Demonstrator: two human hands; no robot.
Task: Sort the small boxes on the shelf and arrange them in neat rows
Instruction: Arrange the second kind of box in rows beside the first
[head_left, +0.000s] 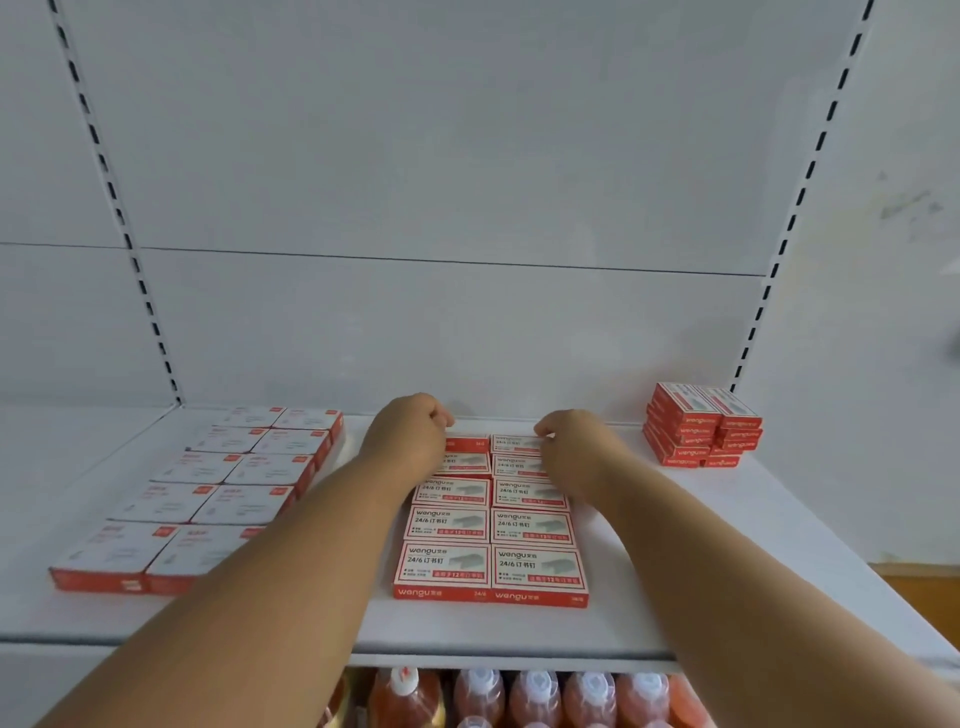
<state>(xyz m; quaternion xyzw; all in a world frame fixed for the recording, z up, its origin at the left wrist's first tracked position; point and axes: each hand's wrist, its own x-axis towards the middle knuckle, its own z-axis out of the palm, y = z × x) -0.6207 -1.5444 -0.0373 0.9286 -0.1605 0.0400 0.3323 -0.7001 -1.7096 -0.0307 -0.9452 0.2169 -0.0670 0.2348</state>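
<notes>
1. The shelf (675, 582) is carrying three groups of small boxes; two are lying in neat rows, so the sorting looks well along.
2. The left block (208, 493) is sitting flat in two columns reaching front to back, edges touching, well apart from the hands; it looks finished.
3. The middle block (493, 540) is also running in two columns, tidy at the front; both hands are working at its far end near the back wall.
4. The stack (701, 426) at the back right is standing piled several high, not in rows; I judge this is what is left.
5. The left hand (410, 431) is curling closed over the far-left boxes; whether it is gripping one I cannot tell.
6. The right hand (576, 447) is resting fingers-down on the far-right boxes, pinching or nudging an edge; its grip is unclear.
</notes>
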